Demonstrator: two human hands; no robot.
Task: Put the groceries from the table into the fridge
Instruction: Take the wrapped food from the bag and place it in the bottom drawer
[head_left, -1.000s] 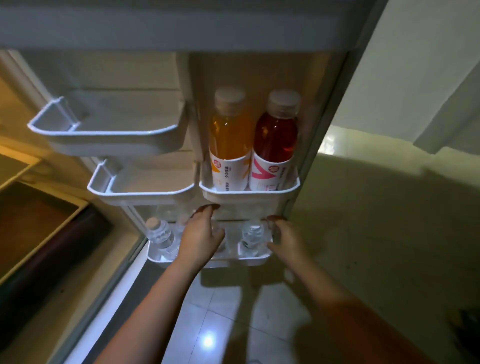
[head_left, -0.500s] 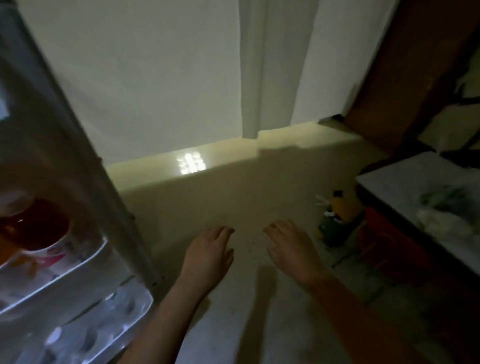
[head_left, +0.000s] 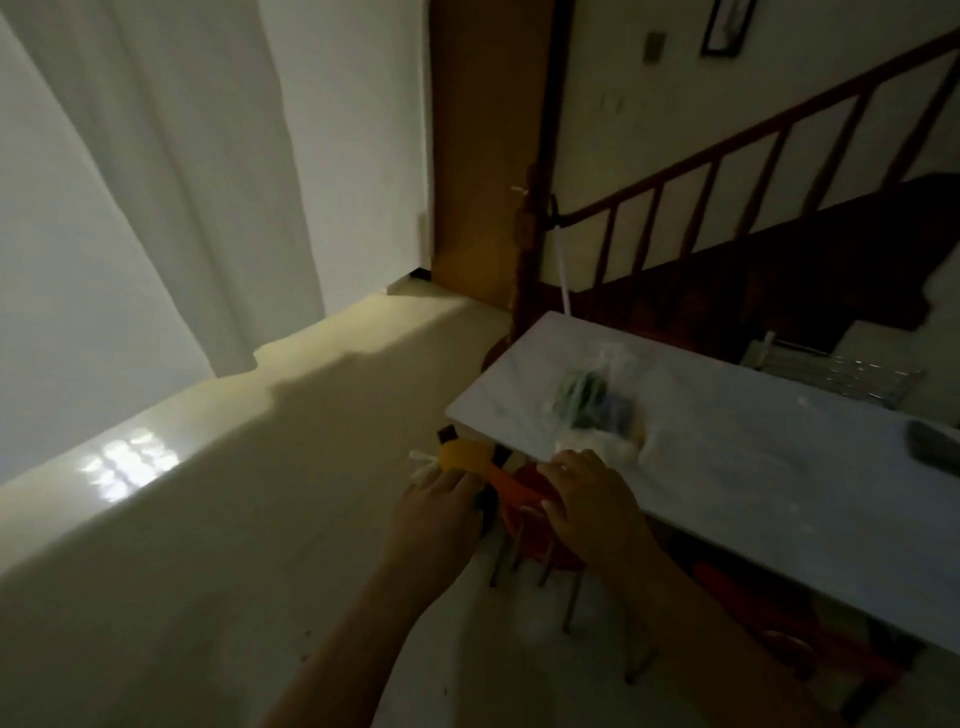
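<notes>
A white table (head_left: 753, 483) stands at the right in a dim room. On it lies a clear plastic bag of groceries (head_left: 592, 405) with green and blue things inside, blurred. My left hand (head_left: 436, 514) hovers over the floor left of the table's near edge, fingers spread, holding nothing. My right hand (head_left: 592, 509) hangs just in front of the table edge, below the bag, fingers apart and empty. The fridge is out of view.
A red stool (head_left: 535, 525) and a yellow object (head_left: 462, 454) sit under the table's corner. A wooden door (head_left: 483, 156) and a stair railing (head_left: 727, 171) are behind the table. White curtains (head_left: 156, 182) hang at the left above pale floor.
The view has swung right, from the fridge door shelves to the table. Both hands left the lower door shelf and now reach toward the table edge, empty.
</notes>
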